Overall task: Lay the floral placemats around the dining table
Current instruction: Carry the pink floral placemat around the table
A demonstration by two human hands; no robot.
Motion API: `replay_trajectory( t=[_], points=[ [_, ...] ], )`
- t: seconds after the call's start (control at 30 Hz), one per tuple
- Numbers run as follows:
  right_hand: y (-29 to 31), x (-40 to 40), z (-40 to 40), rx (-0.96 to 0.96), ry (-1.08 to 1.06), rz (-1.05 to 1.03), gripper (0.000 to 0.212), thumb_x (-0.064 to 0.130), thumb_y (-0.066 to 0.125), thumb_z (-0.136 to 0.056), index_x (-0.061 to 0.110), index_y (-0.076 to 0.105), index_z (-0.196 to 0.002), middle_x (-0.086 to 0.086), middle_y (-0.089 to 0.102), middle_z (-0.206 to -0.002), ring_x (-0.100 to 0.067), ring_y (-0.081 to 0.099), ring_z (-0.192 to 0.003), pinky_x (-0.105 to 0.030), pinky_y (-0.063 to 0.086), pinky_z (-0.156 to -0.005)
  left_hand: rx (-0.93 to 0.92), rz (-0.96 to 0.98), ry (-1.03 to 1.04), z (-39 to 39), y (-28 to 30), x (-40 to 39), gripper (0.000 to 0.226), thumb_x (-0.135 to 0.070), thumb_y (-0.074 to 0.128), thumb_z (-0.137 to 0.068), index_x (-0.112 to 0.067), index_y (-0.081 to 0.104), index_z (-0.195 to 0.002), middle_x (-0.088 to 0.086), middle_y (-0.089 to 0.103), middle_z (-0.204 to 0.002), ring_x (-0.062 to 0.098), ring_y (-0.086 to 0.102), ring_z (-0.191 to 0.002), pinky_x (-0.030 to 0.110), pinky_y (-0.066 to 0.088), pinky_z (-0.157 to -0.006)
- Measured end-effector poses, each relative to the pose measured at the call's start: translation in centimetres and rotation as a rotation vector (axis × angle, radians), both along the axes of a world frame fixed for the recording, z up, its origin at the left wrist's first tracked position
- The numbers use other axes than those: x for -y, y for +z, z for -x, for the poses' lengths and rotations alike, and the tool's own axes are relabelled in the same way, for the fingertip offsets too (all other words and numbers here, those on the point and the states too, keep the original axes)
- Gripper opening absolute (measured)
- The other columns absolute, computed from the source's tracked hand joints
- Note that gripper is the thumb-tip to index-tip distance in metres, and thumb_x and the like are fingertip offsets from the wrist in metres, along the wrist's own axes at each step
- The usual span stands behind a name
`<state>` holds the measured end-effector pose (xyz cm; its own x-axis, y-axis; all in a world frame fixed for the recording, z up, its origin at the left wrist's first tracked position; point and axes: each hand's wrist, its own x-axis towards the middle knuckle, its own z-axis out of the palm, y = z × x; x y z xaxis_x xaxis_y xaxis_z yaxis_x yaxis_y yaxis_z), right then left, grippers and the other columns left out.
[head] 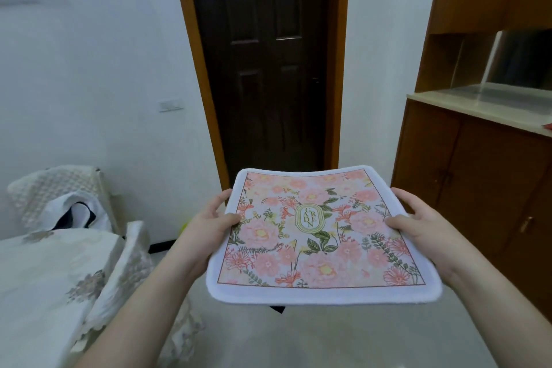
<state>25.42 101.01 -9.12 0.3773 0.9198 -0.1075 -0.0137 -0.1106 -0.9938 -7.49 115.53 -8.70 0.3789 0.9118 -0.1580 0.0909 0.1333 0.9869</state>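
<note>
- White walls, dark door (268, 63) ahead; worktop (44, 278) sits off to your left.
- Both hands, left (209, 218) and right (418, 224), pinch the placemat (319, 236) edges, held midair.
- It'll probably sag and land crooked if one side slips.

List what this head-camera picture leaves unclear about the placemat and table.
- How many pink floral white-edged placemats are held: the top one hides any beneath.
- Left hand and right hand fingers: under the mat.
- White-clothed dining table: cut off by the left edge.
- Dark shape below the mat: mostly hidden.
</note>
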Motion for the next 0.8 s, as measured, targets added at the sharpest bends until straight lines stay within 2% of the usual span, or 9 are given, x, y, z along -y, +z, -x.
replay_trajectory(
  t=[0.17,0.23,0.4,0.63,0.8],
  points=[
    [-0.2,-4.5,0.6,-0.011,0.051,-0.011,0.050,0.002,0.057,-0.095,0.037,0.050,-0.129,-0.014,0.076,-0.096,-0.043,0.073,-0.081,-0.054,0.060,-0.069,-0.010,-0.033,0.067,1.1,-0.1,-3.2,0.051,-0.005,0.057,-0.097,-0.038,0.048,-0.135,0.013,0.077,-0.098,0.040,0.075,-0.082,0.042,0.060,-0.056],
    [0.0,-6.9,1.4,-0.006,0.072,-0.005,0.052,0.002,0.058,-0.095,0.037,0.049,-0.132,-0.015,0.076,-0.098,-0.042,0.073,-0.081,-0.054,0.059,-0.071,-0.006,-0.055,0.103,2.3,0.0,-4.8,0.052,-0.005,0.057,-0.096,-0.040,0.049,-0.133,0.012,0.078,-0.096,0.038,0.075,-0.079,0.040,0.060,-0.054],
    [0.4,-14.0,4.1,-0.011,0.149,-0.006,0.056,0.005,0.059,-0.095,0.039,0.045,-0.137,-0.012,0.076,-0.095,-0.040,0.074,-0.078,-0.041,0.059,-0.057,0.048,-0.068,0.173,6.3,-0.2,-9.3,0.051,-0.002,0.056,-0.096,-0.036,0.052,-0.134,0.016,0.077,-0.098,0.039,0.075,-0.078,0.040,0.059,-0.054],
    [0.4,-24.9,10.3,0.037,0.236,-0.012,0.055,0.006,0.059,-0.094,0.039,0.046,-0.136,-0.009,0.076,-0.097,-0.039,0.074,-0.082,-0.047,0.060,-0.065,0.045,-0.115,0.307,12.8,0.4,-15.8,0.047,0.000,0.055,-0.096,-0.034,0.056,-0.128,0.013,0.078,-0.088,0.033,0.074,-0.066,0.034,0.057,-0.047],
    [0.0,-31.2,14.1,0.046,0.280,-0.013,0.057,0.007,0.061,-0.093,0.042,0.045,-0.135,-0.007,0.076,-0.097,-0.037,0.075,-0.081,-0.046,0.060,-0.063,0.074,-0.106,0.357,16.6,0.3,-20.1,0.046,0.002,0.053,-0.097,-0.033,0.058,-0.126,0.010,0.078,-0.089,0.030,0.074,-0.065,0.033,0.057,-0.047]
  ],
)
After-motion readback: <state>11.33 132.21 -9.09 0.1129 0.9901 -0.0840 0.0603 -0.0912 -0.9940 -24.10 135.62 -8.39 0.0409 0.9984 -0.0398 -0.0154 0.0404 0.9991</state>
